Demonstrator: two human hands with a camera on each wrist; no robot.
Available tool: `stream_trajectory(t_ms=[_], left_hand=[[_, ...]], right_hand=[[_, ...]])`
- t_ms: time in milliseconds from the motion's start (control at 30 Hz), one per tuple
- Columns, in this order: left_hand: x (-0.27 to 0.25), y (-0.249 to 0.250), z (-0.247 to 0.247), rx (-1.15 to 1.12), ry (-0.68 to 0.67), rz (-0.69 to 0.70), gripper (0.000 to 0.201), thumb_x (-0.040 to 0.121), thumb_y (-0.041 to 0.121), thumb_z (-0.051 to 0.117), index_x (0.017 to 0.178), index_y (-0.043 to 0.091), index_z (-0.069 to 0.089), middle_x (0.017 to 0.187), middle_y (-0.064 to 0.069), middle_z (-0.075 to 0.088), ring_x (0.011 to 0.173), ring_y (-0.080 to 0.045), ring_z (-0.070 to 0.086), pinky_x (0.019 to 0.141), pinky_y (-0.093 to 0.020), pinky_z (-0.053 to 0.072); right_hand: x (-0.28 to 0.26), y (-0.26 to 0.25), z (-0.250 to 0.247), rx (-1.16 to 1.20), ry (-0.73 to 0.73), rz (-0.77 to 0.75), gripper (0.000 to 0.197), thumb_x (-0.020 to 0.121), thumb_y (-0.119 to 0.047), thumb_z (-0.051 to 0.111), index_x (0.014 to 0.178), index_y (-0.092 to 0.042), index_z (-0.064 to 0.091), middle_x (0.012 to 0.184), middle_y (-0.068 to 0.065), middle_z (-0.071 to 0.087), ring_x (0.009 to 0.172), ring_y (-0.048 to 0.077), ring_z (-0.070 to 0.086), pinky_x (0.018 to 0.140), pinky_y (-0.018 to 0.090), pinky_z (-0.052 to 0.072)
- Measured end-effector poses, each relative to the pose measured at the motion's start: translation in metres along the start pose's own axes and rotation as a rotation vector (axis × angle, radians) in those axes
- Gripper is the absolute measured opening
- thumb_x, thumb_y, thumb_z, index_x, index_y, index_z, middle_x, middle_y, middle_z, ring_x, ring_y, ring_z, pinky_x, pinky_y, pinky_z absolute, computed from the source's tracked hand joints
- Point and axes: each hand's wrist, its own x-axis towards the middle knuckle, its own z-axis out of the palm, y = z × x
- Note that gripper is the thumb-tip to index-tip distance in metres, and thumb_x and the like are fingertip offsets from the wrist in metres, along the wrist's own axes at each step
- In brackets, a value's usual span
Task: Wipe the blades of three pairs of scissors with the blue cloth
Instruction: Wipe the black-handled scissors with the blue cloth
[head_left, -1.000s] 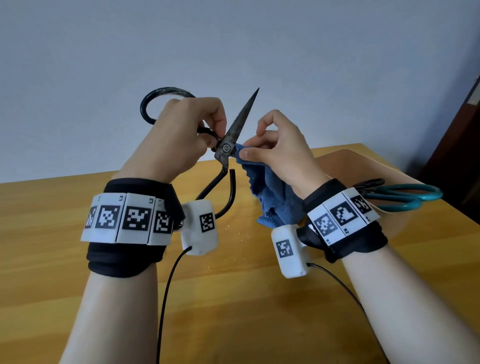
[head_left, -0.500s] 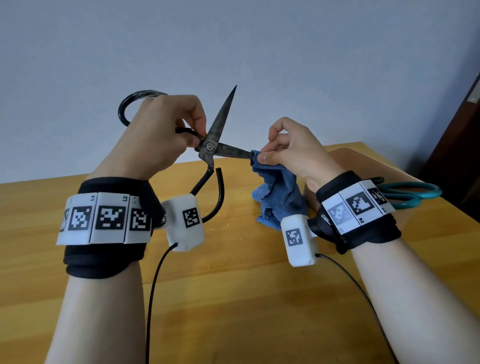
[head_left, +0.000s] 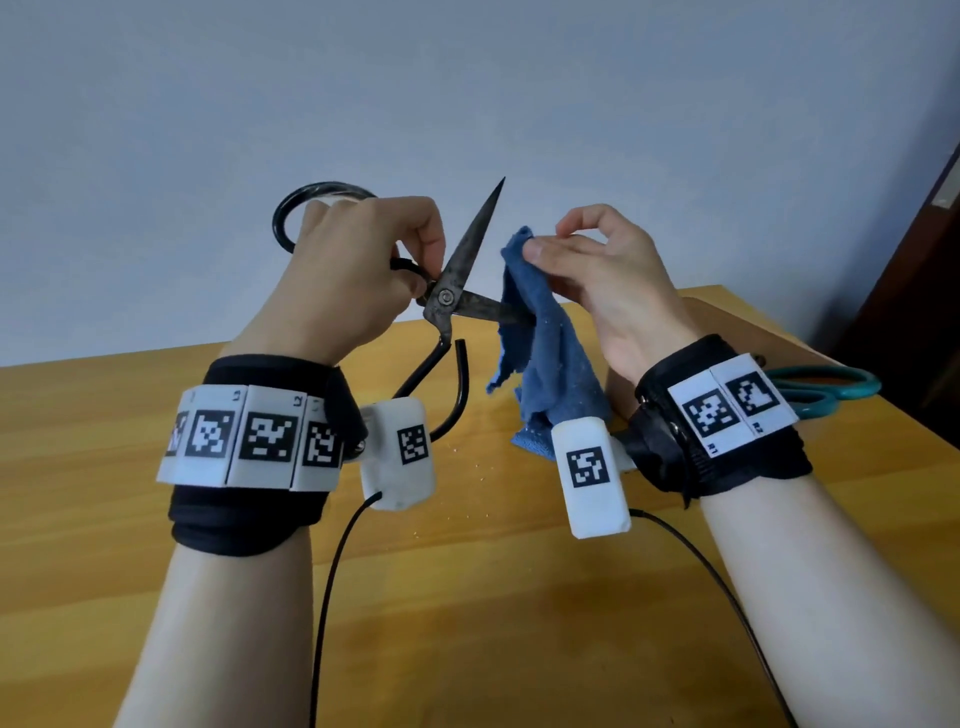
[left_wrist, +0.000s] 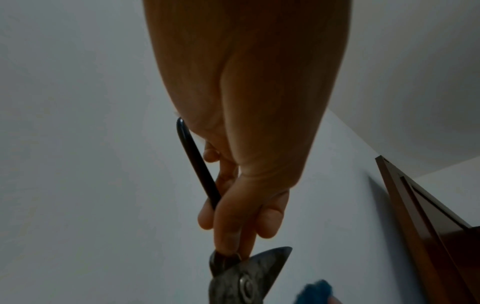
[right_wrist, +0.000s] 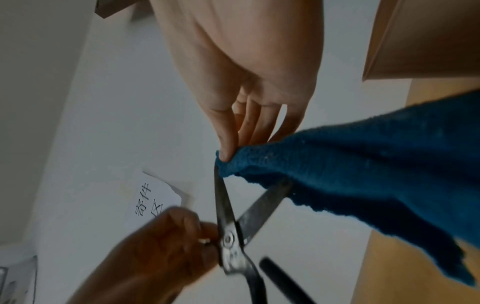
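My left hand (head_left: 363, 270) grips the upper black loop handle of dark iron scissors (head_left: 447, 299) held in the air above the table. Their blades stand spread: one points up, the other points right into the blue cloth (head_left: 545, 343). My right hand (head_left: 587, 260) pinches the cloth's top corner, and the rest hangs down over the lower blade. In the right wrist view the thumb and fingers pinch the cloth (right_wrist: 363, 174) beside the blades of the scissors (right_wrist: 228, 238). The left wrist view shows my fingers on the scissors (left_wrist: 244, 283) near the pivot.
Teal-handled scissors (head_left: 821, 389) lie behind my right wrist, beside a brown cardboard box (head_left: 727, 322). The wooden table (head_left: 467, 623) carries small crumbs between my wrists. Cables hang from both wrist cameras. A dark wooden door stands at the far right.
The scissor blades have spread apart. My right hand slid the cloth out along the lower blade, then lifted to the cloth's top corner so the cloth drapes over that blade.
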Motion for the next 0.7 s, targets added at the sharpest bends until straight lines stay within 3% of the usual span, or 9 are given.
stream_trajectory(t_ms=[67,167,300,400,500,567,700], left_hand=[[0.002,0.004,0.004,0.012,0.015,0.028,0.03,0.077,-0.007,0.065,0.082,0.023,0.061,0.081,0.021,0.067,0.081,-0.016,0.06,0.099,-0.044,0.038],[0.004,0.007,0.005,0.066,0.023,0.039,0.03,0.078,-0.005,0.064,0.083,0.025,0.06,0.083,0.019,0.067,0.085,-0.018,0.059,0.089,-0.031,0.023],[0.003,0.004,0.003,0.103,0.008,0.034,0.031,0.077,-0.005,0.062,0.083,0.025,0.059,0.083,0.017,0.067,0.086,-0.02,0.06,0.081,-0.029,0.018],[0.003,0.005,0.004,0.103,-0.027,0.042,0.033,0.075,-0.006,0.062,0.079,0.026,0.057,0.081,0.015,0.067,0.084,-0.021,0.06,0.082,-0.03,0.021],[0.002,0.006,0.004,0.075,-0.064,0.045,0.034,0.074,-0.006,0.063,0.075,0.027,0.058,0.077,0.015,0.066,0.084,-0.022,0.059,0.087,-0.037,0.033],[0.002,0.007,0.003,0.058,-0.075,0.043,0.033,0.074,-0.007,0.063,0.075,0.026,0.058,0.076,0.015,0.065,0.083,-0.023,0.059,0.088,-0.039,0.038],[0.003,0.012,0.005,0.069,-0.073,0.061,0.033,0.073,-0.007,0.061,0.074,0.026,0.056,0.077,0.013,0.067,0.082,-0.023,0.06,0.087,-0.037,0.033]], right_hand=[[-0.003,0.005,0.008,-0.022,0.01,0.012,0.027,0.084,0.001,0.074,0.096,-0.01,0.053,0.084,0.011,0.073,0.075,0.021,0.069,0.072,0.034,0.059],[-0.005,0.011,0.015,-0.052,-0.002,0.036,0.029,0.081,0.001,0.076,0.096,-0.01,0.053,0.091,0.016,0.075,0.079,0.026,0.07,0.079,0.043,0.06],[-0.007,0.016,0.019,-0.085,-0.057,0.076,0.033,0.08,0.001,0.078,0.098,-0.01,0.053,0.094,0.014,0.077,0.087,0.031,0.074,0.084,0.044,0.06],[-0.011,0.02,0.023,-0.118,-0.1,0.106,0.038,0.078,0.0,0.08,0.103,-0.008,0.053,0.095,0.015,0.077,0.09,0.034,0.074,0.087,0.047,0.059],[-0.012,0.021,0.024,-0.102,-0.095,0.136,0.04,0.076,0.002,0.08,0.104,-0.008,0.053,0.094,0.016,0.076,0.089,0.033,0.074,0.088,0.047,0.059],[-0.012,0.018,0.023,-0.05,-0.072,0.139,0.04,0.076,0.004,0.079,0.103,-0.007,0.052,0.092,0.016,0.076,0.086,0.031,0.074,0.084,0.044,0.06],[-0.009,0.009,0.015,0.05,-0.01,0.14,0.037,0.078,0.005,0.077,0.103,-0.008,0.053,0.076,0.009,0.074,0.068,0.021,0.07,0.064,0.033,0.058]])
